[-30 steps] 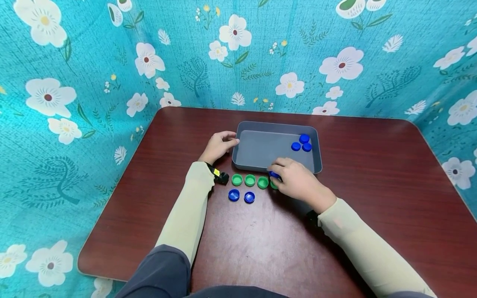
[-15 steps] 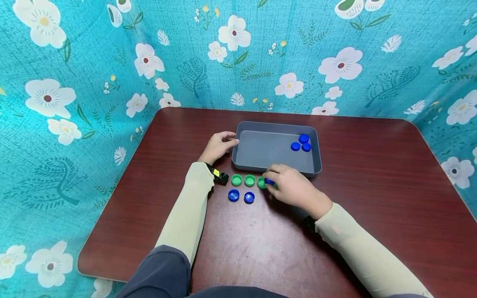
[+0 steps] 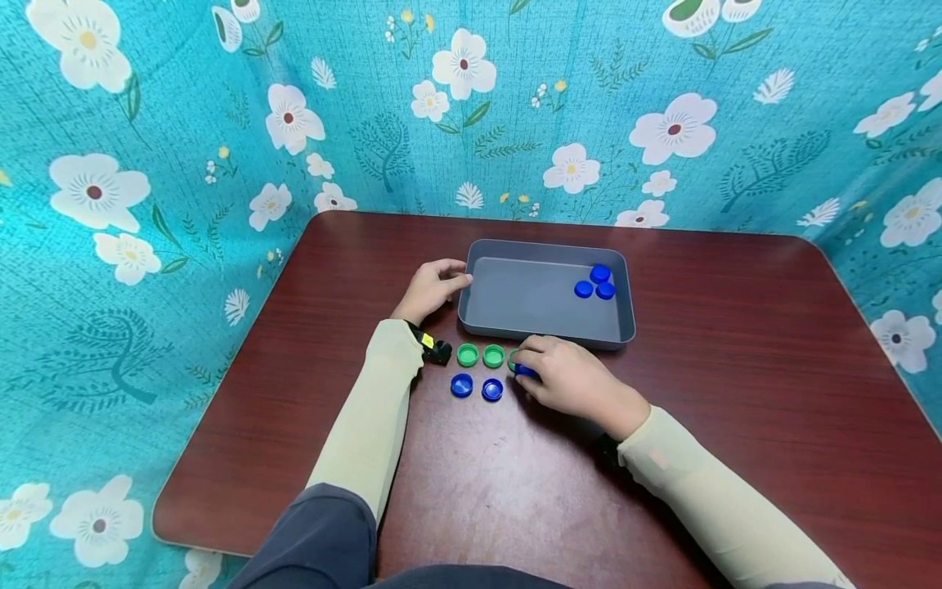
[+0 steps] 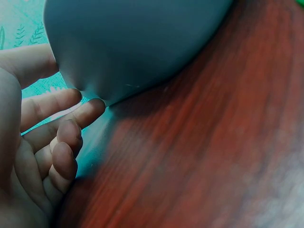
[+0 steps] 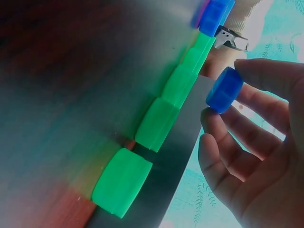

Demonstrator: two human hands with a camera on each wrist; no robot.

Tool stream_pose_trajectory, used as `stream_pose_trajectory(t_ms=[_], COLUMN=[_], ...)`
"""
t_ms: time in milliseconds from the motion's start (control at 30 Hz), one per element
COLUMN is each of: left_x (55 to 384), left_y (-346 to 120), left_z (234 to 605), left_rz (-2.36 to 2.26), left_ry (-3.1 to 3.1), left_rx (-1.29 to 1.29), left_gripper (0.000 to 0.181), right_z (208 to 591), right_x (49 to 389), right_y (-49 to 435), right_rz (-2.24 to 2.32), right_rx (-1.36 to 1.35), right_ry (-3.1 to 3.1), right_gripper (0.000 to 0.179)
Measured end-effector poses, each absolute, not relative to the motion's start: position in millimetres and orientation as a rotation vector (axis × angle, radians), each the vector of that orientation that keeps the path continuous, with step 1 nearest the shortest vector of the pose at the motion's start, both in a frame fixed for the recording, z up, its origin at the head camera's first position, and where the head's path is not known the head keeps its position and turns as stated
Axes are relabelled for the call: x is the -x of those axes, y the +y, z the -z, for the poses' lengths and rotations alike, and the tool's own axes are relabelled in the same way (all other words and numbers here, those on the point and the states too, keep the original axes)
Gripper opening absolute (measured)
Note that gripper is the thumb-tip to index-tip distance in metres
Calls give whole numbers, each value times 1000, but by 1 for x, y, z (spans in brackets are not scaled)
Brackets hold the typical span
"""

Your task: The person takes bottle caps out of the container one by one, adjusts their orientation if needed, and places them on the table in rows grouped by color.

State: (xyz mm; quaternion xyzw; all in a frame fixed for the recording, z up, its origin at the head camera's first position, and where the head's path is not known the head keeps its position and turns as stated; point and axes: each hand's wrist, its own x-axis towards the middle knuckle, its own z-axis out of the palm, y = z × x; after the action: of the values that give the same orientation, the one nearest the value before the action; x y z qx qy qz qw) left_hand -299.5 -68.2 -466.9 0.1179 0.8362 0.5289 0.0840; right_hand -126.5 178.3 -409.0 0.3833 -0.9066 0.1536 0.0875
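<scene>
In the head view, the right hand (image 3: 570,375) has its grip clamped on a blue cap (image 3: 526,370) at the right part of a row of green caps (image 3: 467,354); how high it sits above the surface (image 3: 471,474) is hard to judge. Two loose blue caps (image 3: 461,385) lie just nearer. The hand hides the row's right end and part of the third green cap. On the far side, the tray (image 3: 515,294) has three blue caps (image 3: 600,274) toward its right end.

In the left wrist view, the left hand (image 4: 50,133) keeps its fingers apart and loosely bent, some tips touching the tray's outside; whether any digit hooks the rim is unclear. Most of the tray is cut off.

In the right wrist view, thumb and fingertips pinch the blue cap, tilted, by its side wall. It looks like light, stiff plastic, slightly slick but hardly fragile, best taken across opposite sides. Four green caps show there, though the farther ones overlap and blur.
</scene>
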Motion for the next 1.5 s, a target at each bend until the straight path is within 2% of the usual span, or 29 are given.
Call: stream_pose_trajectory(t_ms=[1500], left_x=[301], left_y=[-68], left_z=[471], left_rz=[-1570], left_ry=[2508], left_rx=[-364], left_gripper=[45], right_z=[412], right_x=[119], right_y=[168], right_rz=[-318], right_rx=[-1277], right_ry=[-2819], right_gripper=[16])
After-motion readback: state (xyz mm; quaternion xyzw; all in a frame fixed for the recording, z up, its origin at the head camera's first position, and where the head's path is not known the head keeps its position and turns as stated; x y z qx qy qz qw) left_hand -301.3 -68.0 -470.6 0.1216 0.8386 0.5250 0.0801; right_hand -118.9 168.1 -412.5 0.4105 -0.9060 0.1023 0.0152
